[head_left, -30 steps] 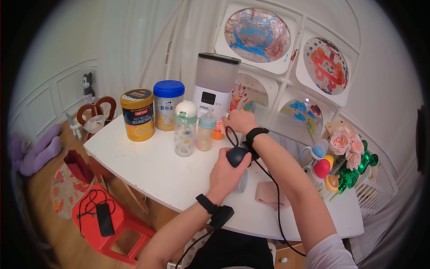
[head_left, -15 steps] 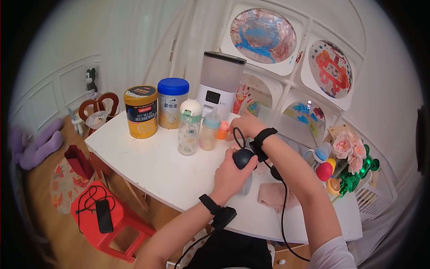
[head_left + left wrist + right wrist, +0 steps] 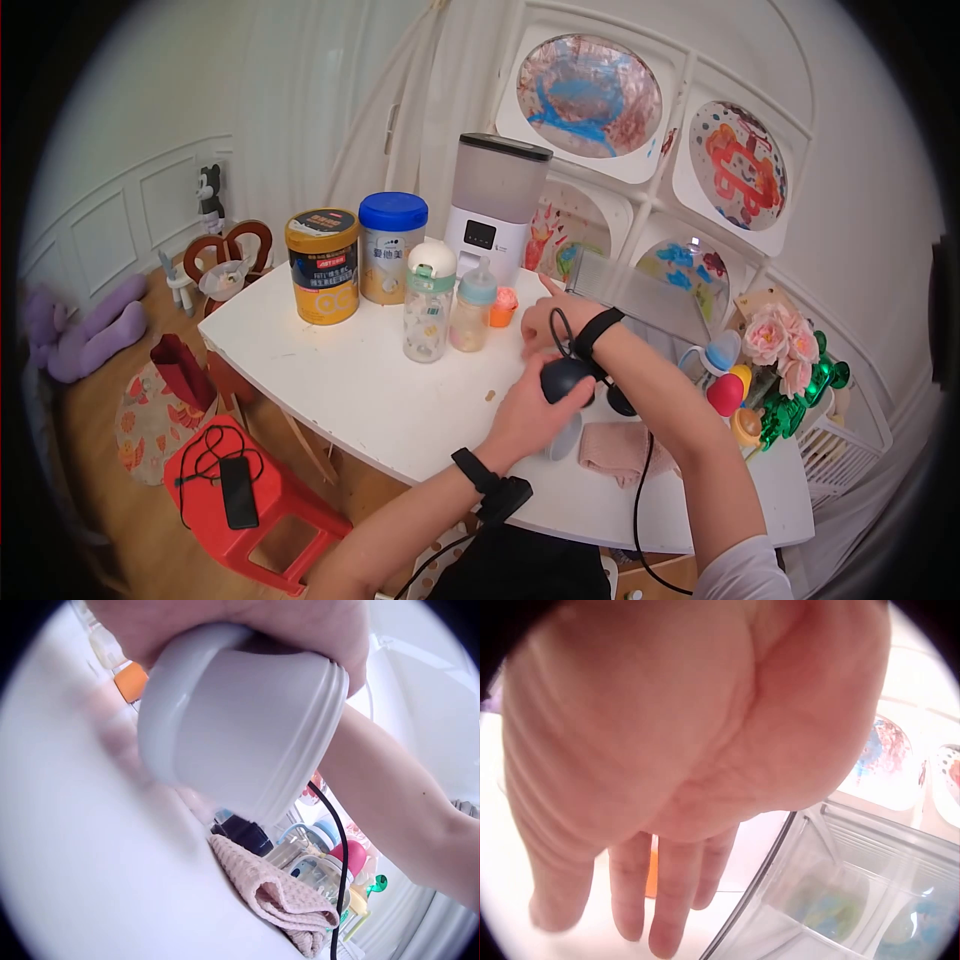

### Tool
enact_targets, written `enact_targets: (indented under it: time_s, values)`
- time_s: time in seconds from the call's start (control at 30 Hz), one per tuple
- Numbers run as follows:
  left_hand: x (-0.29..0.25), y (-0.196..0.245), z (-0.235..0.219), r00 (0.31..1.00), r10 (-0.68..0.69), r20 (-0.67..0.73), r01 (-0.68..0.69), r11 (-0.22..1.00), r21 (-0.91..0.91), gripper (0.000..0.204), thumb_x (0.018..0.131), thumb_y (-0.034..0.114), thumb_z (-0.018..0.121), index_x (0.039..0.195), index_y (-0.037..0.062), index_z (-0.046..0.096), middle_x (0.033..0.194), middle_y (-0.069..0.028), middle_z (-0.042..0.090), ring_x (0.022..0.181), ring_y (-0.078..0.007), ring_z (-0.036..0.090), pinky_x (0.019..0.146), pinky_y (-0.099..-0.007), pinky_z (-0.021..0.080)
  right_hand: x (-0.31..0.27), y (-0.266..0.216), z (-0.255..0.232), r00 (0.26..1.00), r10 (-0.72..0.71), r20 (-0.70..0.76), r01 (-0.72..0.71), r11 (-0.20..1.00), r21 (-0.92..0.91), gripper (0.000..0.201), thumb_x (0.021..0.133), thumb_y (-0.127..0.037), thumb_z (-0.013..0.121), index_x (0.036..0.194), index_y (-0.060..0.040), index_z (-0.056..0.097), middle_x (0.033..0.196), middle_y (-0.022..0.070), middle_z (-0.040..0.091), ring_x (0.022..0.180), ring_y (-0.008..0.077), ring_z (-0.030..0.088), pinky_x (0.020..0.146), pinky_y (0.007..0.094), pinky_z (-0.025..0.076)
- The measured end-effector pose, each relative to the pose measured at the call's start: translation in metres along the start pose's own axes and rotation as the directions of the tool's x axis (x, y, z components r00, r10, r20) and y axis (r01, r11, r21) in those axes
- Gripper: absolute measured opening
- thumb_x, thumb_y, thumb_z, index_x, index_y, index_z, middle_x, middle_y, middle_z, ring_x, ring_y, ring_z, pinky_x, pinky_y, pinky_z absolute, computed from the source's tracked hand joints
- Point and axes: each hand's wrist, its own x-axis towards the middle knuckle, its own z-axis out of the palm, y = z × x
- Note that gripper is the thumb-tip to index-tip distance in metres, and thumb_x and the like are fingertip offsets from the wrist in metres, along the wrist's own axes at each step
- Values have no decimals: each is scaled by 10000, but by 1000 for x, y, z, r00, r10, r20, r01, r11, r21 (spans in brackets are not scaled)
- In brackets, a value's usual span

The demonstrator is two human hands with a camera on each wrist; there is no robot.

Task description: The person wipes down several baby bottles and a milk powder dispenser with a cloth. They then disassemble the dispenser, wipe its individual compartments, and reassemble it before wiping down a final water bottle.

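Along the white table, risk is concentrated where both arms are crowded together. The milk powder dispenser is stood behind; being tall, it could be rocked if it were struck by an arm. The clear plastic box is set just beside the right hand and could be pushed askew if that hand were swung outward.

That hand is spread, fingers extended, with nothing seen held. The straw bottle and the feeding bottle are stood upright close together, so if one were caught by a sleeve or fingertip, both could be toppled.

The pale ridged container is gripped by the left hand above the table, near the folded towel. A dark dome, apparently part of it, is covered partly by the fingers. Its smooth, rounded side could be let slip if the grip were loosened; whether anything is inside cannot be told.

The orange cup, small and near the right fingers, could be tipped by a brush. Lastly, the black cable could be snagged and the right wrist tugged.
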Motion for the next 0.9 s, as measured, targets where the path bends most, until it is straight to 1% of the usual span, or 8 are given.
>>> enact_targets:
  time_s: [0.23, 0.33, 0.4, 0.53, 0.6, 0.67, 0.8, 0.9]
  values:
    - [17, 12, -26, 910, -52, -412, -130, 907, -400, 579, 1006, 421, 734, 1293, -52, 563, 1158, -134, 688, 1020, -172, 666, 911, -307, 539, -29, -19, -32, 999, 1, -46, -3, 999, -48, 380, 909, -491, 658, 1079, -178, 791, 1017, 80, 779, 1189, 285, 682, 1332, 560, 34]
    - [14, 19, -25, 921, -34, -389, -107, 936, -335, 581, 1013, 433, 722, 1277, -59, 562, 1159, -133, 680, 1014, -166, 662, 909, -303, 541, -38, -29, -19, 993, 11, -121, -19, 997, -73, 469, 772, -541, 755, 1071, -181, 789, 1052, 105, 757, 1327, 318, 569, 1349, 497, 55]
    - [14, 11, -22, 925, -38, -378, -85, 949, -305, 557, 1009, 413, 732, 1262, -53, 560, 1157, -133, 676, 1010, -170, 662, 911, -301, 543, -42, -46, -25, 995, 55, 85, -29, 958, -284, 618, 646, -598, 880, 1163, -269, 795, 1120, 70, 770, 1363, 296, 569, 1328, 436, 145]
    - [9, 8, -14, 966, -9, -260, -67, 958, -280, 533, 990, 359, 768, 1261, -43, 547, 1146, -132, 676, 1026, -170, 654, 911, -309, 541, -33, -25, 17, 987, 8, -161, -67, 929, -363, 652, 547, -610, 929, 1098, -285, 800, 1072, 37, 759, 1173, 265, 629, 1199, 431, 327]
    - [8, 3, -10, 993, 24, -114, -48, 974, -220, 530, 991, 358, 764, 1265, -40, 546, 1138, -129, 676, 1029, -167, 650, 913, -315, 539, -27, -14, 29, 965, -74, -250, -12, 945, -327, 533, 649, -553, 902, 1082, -259, 800, 1049, 35, 753, 1112, 270, 623, 1100, 444, 402]
    - [6, 3, -8, 993, 39, -112, -60, 980, -190, 521, 992, 350, 760, 1265, -38, 545, 1138, -126, 676, 1025, -164, 650, 918, -319, 538, -41, -25, 16, 972, -11, -235, -23, 990, -142, 191, 870, -186, 682, 999, -107, 799, 1144, 116, 719, 1222, 325, 566, 982, 366, 550]
    - [7, 2, -11, 996, 48, -81, -68, 963, -260, 485, 1010, 311, 737, 1282, -38, 538, 1151, -123, 676, 1005, -161, 673, 885, -313, 569, -44, -35, -17, 999, -41, -31, 33, 974, -226, 177, 904, -215, 676, 975, -73, 755, 1014, 144, 751, 1056, 333, 701, 923, 421, 555]
    - [10, -9, -8, 995, 77, -58, -89, 964, -251, 457, 1025, 266, 716, 1295, -45, 519, 1157, -127, 678, 980, -171, 711, 845, -319, 606, -50, -40, -30, 976, 13, -218, -16, 1000, -13, 167, 906, -214, 680, 962, -69, 743, 919, 152, 735, 954, 370, 728, 850, 470, 565]
